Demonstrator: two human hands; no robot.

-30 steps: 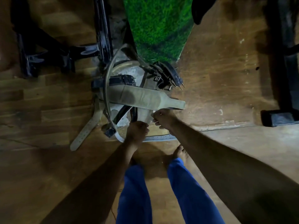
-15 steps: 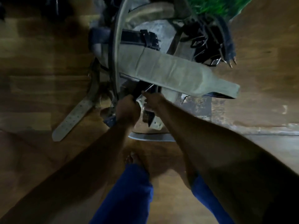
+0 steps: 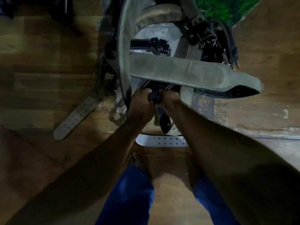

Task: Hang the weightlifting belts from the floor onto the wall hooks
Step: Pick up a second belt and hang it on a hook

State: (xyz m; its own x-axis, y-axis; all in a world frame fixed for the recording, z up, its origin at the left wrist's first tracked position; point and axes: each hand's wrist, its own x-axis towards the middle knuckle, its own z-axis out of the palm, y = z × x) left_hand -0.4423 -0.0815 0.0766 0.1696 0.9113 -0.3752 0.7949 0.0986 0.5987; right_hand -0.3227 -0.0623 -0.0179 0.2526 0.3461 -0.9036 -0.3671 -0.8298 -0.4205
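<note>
A tangled pile of weightlifting belts lies on the wooden floor ahead of my feet. A wide grey-green suede belt [image 3: 178, 70] lies across the top of the pile. Under it runs a black stitched belt [image 3: 155, 90]. My left hand [image 3: 141, 103] and my right hand [image 3: 168, 101] both grip this black belt side by side, fingers curled round it. A grey perforated strap [image 3: 76, 116] trails to the left, and a white perforated strap [image 3: 162, 141] lies just before my toes. A black buckled belt [image 3: 151, 46] sits deeper in the pile. No wall hooks are in view.
Dark spiked belts and buckles [image 3: 215, 44] are bunched at the pile's upper right. A green turf strip [image 3: 222, 8] runs off the top. Dark equipment frames [image 3: 65, 5] stand at the top left. My bare foot [image 3: 136, 159] and blue trouser legs are below.
I have bent lower and closer to the pile. Both hands moved forward from the pile's near edge and took hold of the black belt under the grey-green one.
</note>
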